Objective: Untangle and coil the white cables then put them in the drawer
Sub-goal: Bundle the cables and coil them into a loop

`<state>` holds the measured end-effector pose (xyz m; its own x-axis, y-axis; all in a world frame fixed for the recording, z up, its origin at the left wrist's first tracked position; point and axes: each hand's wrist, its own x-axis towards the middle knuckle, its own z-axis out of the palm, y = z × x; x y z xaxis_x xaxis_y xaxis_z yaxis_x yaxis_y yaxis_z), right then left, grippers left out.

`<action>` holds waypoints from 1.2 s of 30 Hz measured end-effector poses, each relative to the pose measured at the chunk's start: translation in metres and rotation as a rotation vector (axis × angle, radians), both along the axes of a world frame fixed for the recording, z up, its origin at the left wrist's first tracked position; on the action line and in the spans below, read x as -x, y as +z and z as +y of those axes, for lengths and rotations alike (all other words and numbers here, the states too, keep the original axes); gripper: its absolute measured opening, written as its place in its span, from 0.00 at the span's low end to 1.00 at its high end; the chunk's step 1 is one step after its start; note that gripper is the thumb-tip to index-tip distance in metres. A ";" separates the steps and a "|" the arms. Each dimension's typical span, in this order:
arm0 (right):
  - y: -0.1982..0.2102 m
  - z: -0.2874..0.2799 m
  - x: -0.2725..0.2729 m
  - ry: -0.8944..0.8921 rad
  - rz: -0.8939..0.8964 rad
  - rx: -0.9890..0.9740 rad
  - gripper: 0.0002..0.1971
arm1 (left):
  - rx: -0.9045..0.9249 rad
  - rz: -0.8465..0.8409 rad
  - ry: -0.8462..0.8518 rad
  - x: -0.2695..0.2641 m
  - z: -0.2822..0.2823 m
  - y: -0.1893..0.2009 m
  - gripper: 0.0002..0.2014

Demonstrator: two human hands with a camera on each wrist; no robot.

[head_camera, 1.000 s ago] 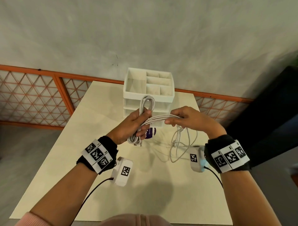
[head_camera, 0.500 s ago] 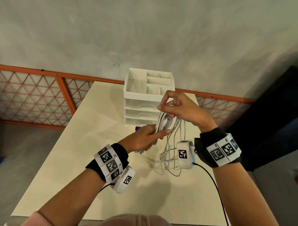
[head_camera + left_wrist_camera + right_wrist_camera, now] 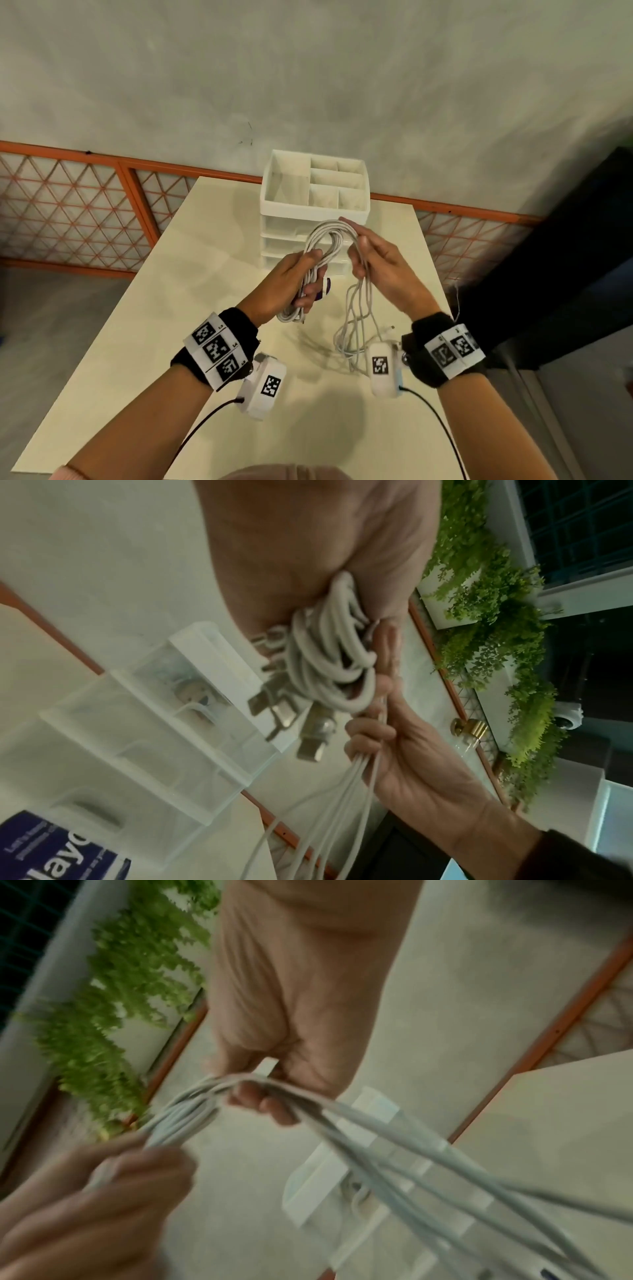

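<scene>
The desk (image 3: 144, 342) fills the middle. The drawer box (image 3: 313, 212) sits at its top, shut. My left hand (image 3: 291, 284) grips the coiled white cables (image 3: 325, 240). My right hand (image 3: 380, 270) grips the loose part, which hangs down. Coiling isn't finished.
</scene>
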<state>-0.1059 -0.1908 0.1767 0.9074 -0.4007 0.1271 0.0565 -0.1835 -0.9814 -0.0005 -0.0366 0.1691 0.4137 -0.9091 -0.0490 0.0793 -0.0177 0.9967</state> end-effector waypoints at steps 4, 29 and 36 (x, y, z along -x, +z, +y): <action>-0.005 0.025 -0.018 -0.203 -0.065 0.011 0.18 | 0.090 -0.061 0.012 0.005 -0.008 -0.001 0.15; 0.011 0.037 -0.030 0.080 0.225 -0.361 0.33 | 0.058 -0.091 0.154 -0.004 -0.020 -0.028 0.18; -0.021 0.045 -0.036 0.128 0.230 -0.172 0.27 | 0.130 0.039 0.288 -0.021 -0.019 -0.014 0.20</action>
